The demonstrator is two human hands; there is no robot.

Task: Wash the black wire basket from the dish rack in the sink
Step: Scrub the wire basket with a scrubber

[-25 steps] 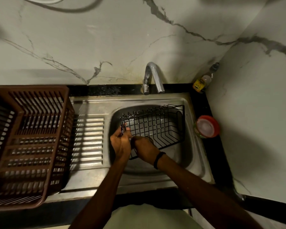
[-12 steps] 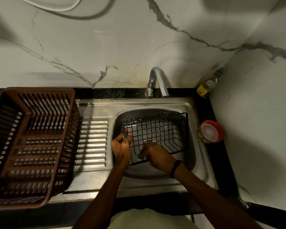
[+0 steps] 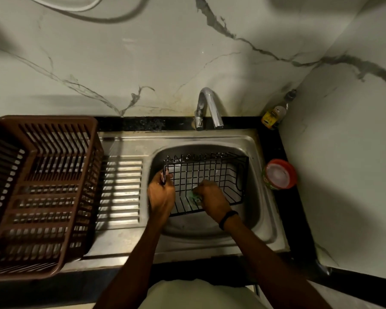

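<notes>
One head-worn wide view — looking steeply down, close above the sink (image 3: 257, 210).

No legible text is showing anywhere. The yellow label on the small bottle (image 3: 274, 113) in the back corner is blurring out, with no letters resolving. The printed band on the red-rimmed tub (image 3: 279, 175) beside the sink (image 3: 268, 219) is reading as a green smear only.

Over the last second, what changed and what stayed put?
The right hand, gripping a green scrubber, slid rightward along the black wire basket, away from the left hand. Unchanged: the left hand holds the basket's left end, the basket sits in the sink, brown dish rack unmoved.
</notes>
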